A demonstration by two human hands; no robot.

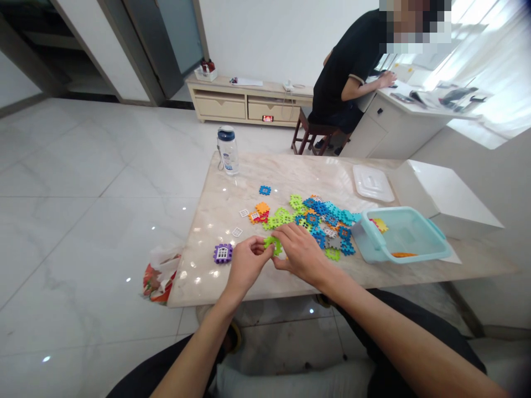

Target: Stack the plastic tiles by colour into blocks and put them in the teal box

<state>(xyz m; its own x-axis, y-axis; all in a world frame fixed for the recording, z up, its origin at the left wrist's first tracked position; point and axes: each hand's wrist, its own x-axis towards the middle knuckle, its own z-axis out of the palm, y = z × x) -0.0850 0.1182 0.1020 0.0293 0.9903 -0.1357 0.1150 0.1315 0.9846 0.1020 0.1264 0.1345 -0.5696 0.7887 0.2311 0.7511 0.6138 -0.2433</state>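
Between my two hands is a lime-green interlocking tile (271,244) with notched edges, held a little above the table. My left hand (248,260) pinches its left side between thumb and fingers. On its right side, the fingers of my right hand (299,250) close on the same tile. A purple tile (223,253) with a white window grid in it lies left of my left hand. Beyond my hands spreads a heap of green, blue and turquoise tiles (319,208). Orange and red tiles (261,210) and small white window pieces (237,232) lie at its left.
A turquoise plastic bin (373,243) with a few pieces inside stands on the right of the marble table (194,282). Behind it are a clear lid (373,183) and a white box (452,193). A water bottle (228,152) stands back left. Another person (348,61) sits beyond.
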